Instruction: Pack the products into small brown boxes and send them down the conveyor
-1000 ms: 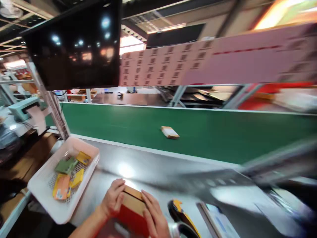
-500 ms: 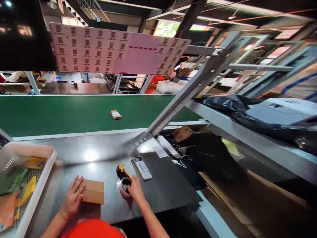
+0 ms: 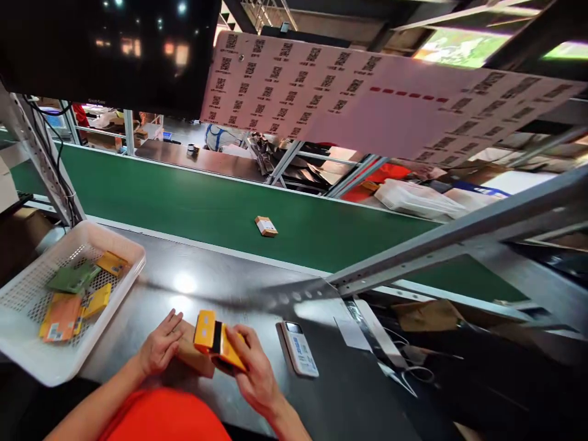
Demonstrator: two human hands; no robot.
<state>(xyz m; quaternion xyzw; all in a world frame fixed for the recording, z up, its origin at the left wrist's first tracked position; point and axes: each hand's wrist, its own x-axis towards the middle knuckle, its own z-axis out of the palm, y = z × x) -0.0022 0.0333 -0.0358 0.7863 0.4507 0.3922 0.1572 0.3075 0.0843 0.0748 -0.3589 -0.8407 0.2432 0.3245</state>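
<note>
A small brown cardboard box lies on the metal table in front of me. My left hand rests against the box's left end, its fingers lying over the edge. My right hand is wrapped round a yellow and black tape dispenser, which is raised beside the box and partly over its right side. The dispenser's underside and the tape roll are mostly hidden. To the right of my right hand, a white handheld device with a small screen lies on the table.
At the left stands a white basket with several yellow, green and orange packets. Beyond the table, a green conveyor carries a small box. A metal post rises at the right, near cables. A code board hangs above.
My right hand has picked up the tape dispenser from the table and brought it left to the box. The box now lies tilted in view. The camera view has turned left.
</note>
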